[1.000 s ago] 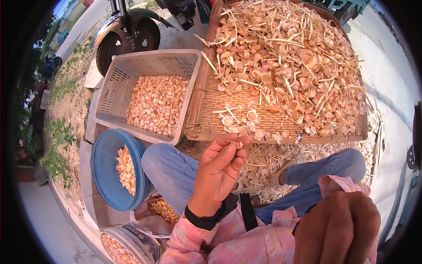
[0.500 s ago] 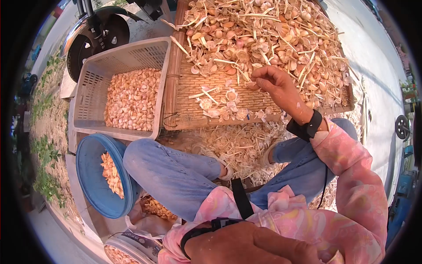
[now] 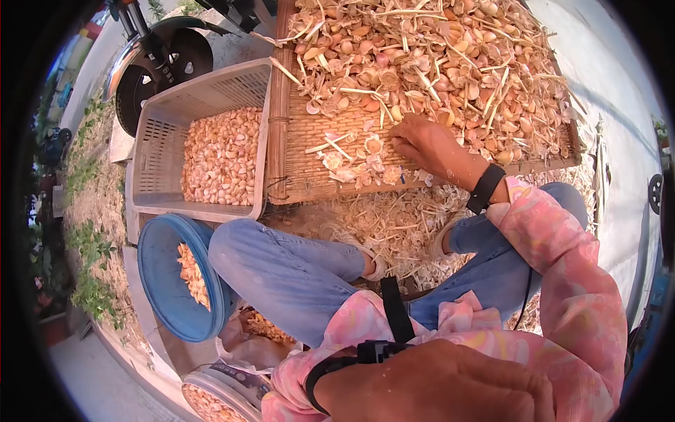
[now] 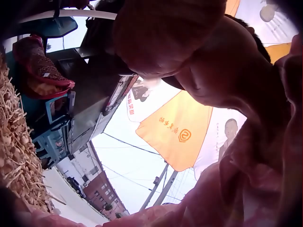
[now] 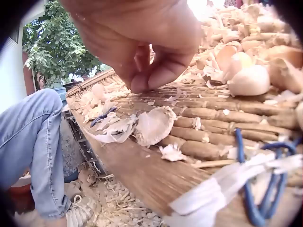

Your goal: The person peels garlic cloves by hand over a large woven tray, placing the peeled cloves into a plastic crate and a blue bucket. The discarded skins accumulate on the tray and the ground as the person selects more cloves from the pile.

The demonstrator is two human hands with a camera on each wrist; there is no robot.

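Note:
My right hand (image 3: 439,151) reaches down to the woven tray (image 3: 299,133), beside the heap of garlic cloves and dry skins (image 3: 450,70). In the right wrist view the hand's curled fingers (image 5: 139,84) meet at the mat, with nothing visible between them. A pale clove (image 5: 250,80) and a skin (image 5: 154,125) lie nearby. My left hand (image 3: 436,383) is close to the head camera at the bottom, back of the hand up; whether it holds something is hidden. Loose skins and stalks (image 3: 337,158) lie on the mat, left of the right hand.
A plastic crate (image 3: 151,162) of cloves stands left of the tray, above a blue bucket (image 3: 158,281) with cloves. Lower down are a bag (image 3: 242,348) of yellowish pieces and a white bucket (image 3: 235,394). The person's knees (image 3: 246,246) are below the tray; skins (image 3: 394,218) litter the ground.
The left hand has moved from near the tray's edge down towards the head camera. From close to that camera, the right hand has gone to the mat, its fingers now lower on it.

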